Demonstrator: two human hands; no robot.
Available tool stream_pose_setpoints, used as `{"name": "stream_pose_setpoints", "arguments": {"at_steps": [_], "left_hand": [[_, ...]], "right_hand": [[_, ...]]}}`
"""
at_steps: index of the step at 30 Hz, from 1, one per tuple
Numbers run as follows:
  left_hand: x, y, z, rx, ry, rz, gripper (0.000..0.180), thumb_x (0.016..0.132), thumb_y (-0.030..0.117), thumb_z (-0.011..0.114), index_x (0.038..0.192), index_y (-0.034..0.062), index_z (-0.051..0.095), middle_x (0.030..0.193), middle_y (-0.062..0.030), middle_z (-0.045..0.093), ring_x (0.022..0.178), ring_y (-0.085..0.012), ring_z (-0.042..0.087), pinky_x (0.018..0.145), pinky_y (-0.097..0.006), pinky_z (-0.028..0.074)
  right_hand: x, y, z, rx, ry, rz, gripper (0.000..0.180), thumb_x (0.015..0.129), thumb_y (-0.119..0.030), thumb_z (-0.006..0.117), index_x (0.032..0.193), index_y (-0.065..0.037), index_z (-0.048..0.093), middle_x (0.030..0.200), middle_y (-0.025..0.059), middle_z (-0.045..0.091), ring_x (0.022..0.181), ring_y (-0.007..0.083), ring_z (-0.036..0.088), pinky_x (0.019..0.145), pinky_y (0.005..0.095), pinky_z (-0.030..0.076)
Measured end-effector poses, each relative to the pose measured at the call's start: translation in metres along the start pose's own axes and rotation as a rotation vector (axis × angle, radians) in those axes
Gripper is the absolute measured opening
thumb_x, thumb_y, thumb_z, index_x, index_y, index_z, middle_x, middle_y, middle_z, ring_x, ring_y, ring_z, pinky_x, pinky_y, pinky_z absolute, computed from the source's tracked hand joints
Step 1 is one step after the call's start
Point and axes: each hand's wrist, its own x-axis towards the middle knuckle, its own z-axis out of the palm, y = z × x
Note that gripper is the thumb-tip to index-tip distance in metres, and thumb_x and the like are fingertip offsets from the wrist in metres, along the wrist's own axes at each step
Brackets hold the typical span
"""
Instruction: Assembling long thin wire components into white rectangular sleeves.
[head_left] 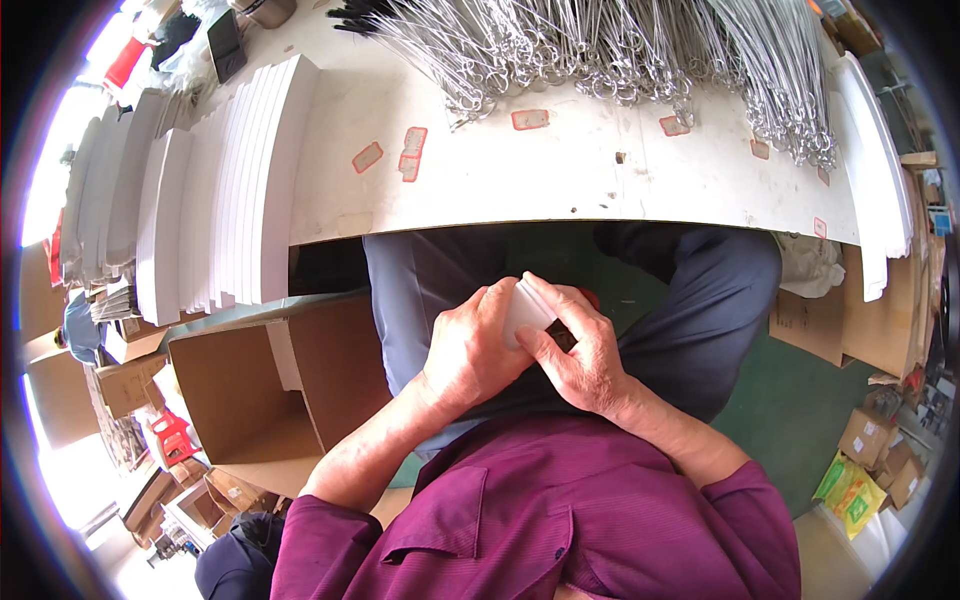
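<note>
Above my lap, both hands meet around a small white piece [528,312] that looks like the end of a folded cardboard box; my fingers cover much of it. My left hand [472,345] wraps its left side. My right hand [580,355] pinches it from the right, thumb and fingers on its edge. On the table ahead lies a large heap of thin metal wire rods [600,60] with ring-shaped ends toward me. To the left stands a row of long white flat boxes [235,180], packed side by side.
The white table [480,180] has its front edge just beyond my knees, with several red-edged paper labels on it. An open brown carton [245,390] stands at my left. More white boxes [870,160] lean at the table's right end. Cartons [875,440] and a yellow-green bag [850,493] lie at right.
</note>
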Motion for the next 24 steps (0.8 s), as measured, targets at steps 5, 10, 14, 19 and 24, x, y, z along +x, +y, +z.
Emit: {"name": "stream_pose_setpoints", "arguments": {"at_steps": [5,10,14,19,24], "left_hand": [[-0.001,0.001,-0.001,0.013,-0.042,-0.030,0.056,0.076,0.017,0.078,0.124,-0.0045,0.058,0.094,-0.0210,0.071,0.081,-0.0397,0.074,0.068,-0.048,0.062],[-0.004,-0.003,0.001,0.015,-0.014,-0.005,0.056,0.076,0.016,0.077,0.124,-0.0043,0.058,0.094,-0.0204,0.071,0.081,-0.0401,0.073,0.068,-0.048,0.062],[-0.004,-0.002,-0.001,0.028,-0.001,-0.022,0.055,0.077,0.016,0.077,0.125,-0.0042,0.057,0.094,-0.0202,0.071,0.080,-0.0398,0.073,0.067,-0.047,0.062],[0.003,0.003,0.002,0.054,0.014,-0.029,0.051,0.078,0.014,0.074,0.122,-0.0049,0.057,0.090,-0.0212,0.070,0.078,-0.0400,0.073,0.064,-0.046,0.061],[-0.015,-0.002,0.005,0.058,0.018,-0.029,0.056,0.079,0.012,0.073,0.128,-0.0075,0.055,0.088,-0.0222,0.070,0.076,-0.0398,0.073,0.064,-0.047,0.061]], "right_hand": [[-0.008,-0.003,0.003,0.137,-0.055,0.139,0.057,0.096,-0.012,0.072,0.147,0.004,0.051,0.128,0.0246,0.068,0.115,0.0321,0.070,0.097,0.0376,0.055],[-0.011,-0.003,0.009,0.045,-0.059,0.073,0.058,0.099,-0.013,0.070,0.149,0.005,0.048,0.130,0.0241,0.068,0.117,0.0286,0.069,0.099,0.0367,0.054],[-0.006,-0.002,0.010,0.071,-0.052,0.061,0.053,0.100,-0.007,0.066,0.149,0.004,0.050,0.126,0.0245,0.069,0.114,0.0279,0.071,0.096,0.0353,0.055],[0.001,-0.002,0.009,0.110,0.009,0.072,0.044,0.097,-0.003,0.068,0.139,0.006,0.059,0.110,0.0264,0.073,0.097,0.0356,0.076,0.082,0.0366,0.059],[-0.006,-0.002,0.017,0.104,-0.028,0.066,0.035,0.097,-0.001,0.066,0.132,0.005,0.065,0.106,0.0248,0.075,0.093,0.0272,0.077,0.078,0.0335,0.060]]}}
